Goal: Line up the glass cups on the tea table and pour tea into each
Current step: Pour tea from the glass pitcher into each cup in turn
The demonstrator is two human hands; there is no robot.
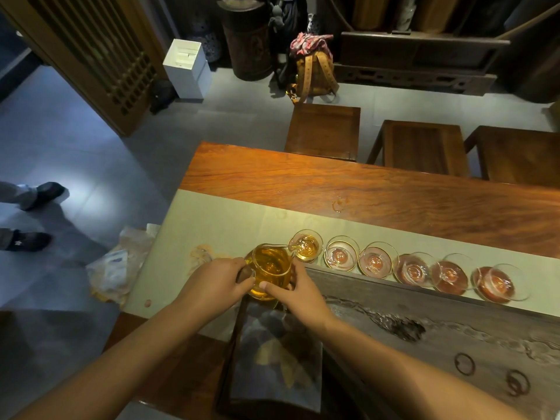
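- Tea table (378, 189) — long, wooden, with a pale runner (218, 225) lying along its near side.
- Dark carved tea tray (439, 322): set against the runner's near edge.
- Glass pitcher (270, 269) of amber tea: tilted, spout over the leftmost cup (306, 245), a thin stream entering it.
- Left hand (216, 283): fingers curled round the pitcher's handle side.
- Right hand (298, 291): thumb and fingers clasping the pitcher's body.
- Five more glass cups (375, 259) — in a row to the right, on the runner.
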